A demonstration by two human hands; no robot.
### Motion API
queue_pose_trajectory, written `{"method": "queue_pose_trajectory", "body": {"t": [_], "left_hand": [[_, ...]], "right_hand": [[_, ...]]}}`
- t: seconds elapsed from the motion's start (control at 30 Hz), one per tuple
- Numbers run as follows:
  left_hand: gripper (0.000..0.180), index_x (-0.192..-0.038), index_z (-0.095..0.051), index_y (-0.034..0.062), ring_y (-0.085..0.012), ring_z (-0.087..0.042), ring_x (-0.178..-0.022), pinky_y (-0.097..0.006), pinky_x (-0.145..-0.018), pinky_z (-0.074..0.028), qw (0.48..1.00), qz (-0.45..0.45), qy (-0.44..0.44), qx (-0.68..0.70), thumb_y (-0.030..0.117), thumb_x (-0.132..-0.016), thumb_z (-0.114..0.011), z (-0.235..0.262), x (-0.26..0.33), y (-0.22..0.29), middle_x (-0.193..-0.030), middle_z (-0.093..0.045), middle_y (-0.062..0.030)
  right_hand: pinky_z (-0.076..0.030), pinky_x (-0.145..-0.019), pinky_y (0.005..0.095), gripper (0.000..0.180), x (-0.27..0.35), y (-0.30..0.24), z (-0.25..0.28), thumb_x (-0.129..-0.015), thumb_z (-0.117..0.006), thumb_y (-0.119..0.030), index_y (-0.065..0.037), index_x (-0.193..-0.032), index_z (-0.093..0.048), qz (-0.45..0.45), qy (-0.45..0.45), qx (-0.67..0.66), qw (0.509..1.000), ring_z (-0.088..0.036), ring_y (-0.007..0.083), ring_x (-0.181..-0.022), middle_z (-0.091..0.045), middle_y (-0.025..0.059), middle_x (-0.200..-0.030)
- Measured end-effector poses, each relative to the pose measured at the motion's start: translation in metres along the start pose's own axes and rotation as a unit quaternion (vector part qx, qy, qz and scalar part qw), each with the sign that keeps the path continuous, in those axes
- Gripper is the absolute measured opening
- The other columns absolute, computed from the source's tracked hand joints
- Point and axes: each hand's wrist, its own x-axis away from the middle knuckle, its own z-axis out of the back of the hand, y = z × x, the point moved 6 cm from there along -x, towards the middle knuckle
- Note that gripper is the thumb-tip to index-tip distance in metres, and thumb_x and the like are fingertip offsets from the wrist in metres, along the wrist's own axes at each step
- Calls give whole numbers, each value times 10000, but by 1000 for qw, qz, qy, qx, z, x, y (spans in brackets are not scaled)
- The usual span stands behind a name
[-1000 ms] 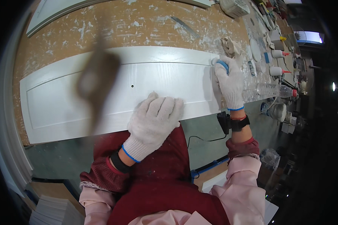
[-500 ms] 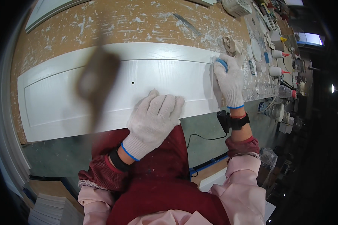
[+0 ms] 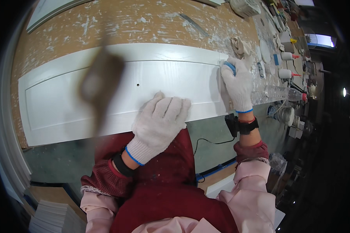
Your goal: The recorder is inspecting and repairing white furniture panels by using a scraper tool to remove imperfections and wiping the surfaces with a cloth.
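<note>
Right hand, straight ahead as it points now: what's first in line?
Probably the crumpled beige cloth, just beyond the right hand on the workbench; depth is unclear, so it might pass above.

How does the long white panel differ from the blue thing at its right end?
Pose: the white panel lies flat on the bench; the blue thing is held in the right grip.
View: most of the white panel shows, even its small dark hole; the glove hides much of the blue thing, so its full shape is unclear.
Shared: each has a glove on it; the left grip rests on the panel.
</note>
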Motion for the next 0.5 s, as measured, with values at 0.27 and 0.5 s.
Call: {"method": "queue_pose_trajectory", "body": {"t": [0.27,0.5], "left_hand": [[713,-1145,-643,157,-163,-575,-992,-347,-874,-523,1000,-4,22,-10,311,-469,-814,0,1,0,-1075,-553,19],[710,-1148,-639,155,-169,-573,-991,-354,-859,-519,1000,-4,17,4,308,-479,-818,-1,1,1,-1071,-546,18]], "right_hand": [[-507,-816,354,337,4,-1,2,-864,-648,-250,-6,-1097,-653,10,25,-4,1000,-663,278,-893,-669,175,-968],[-504,-789,345,307,7,2,3,-857,-661,-233,-9,-1068,-656,19,-12,13,1000,-653,259,-841,-661,160,-920]]}}
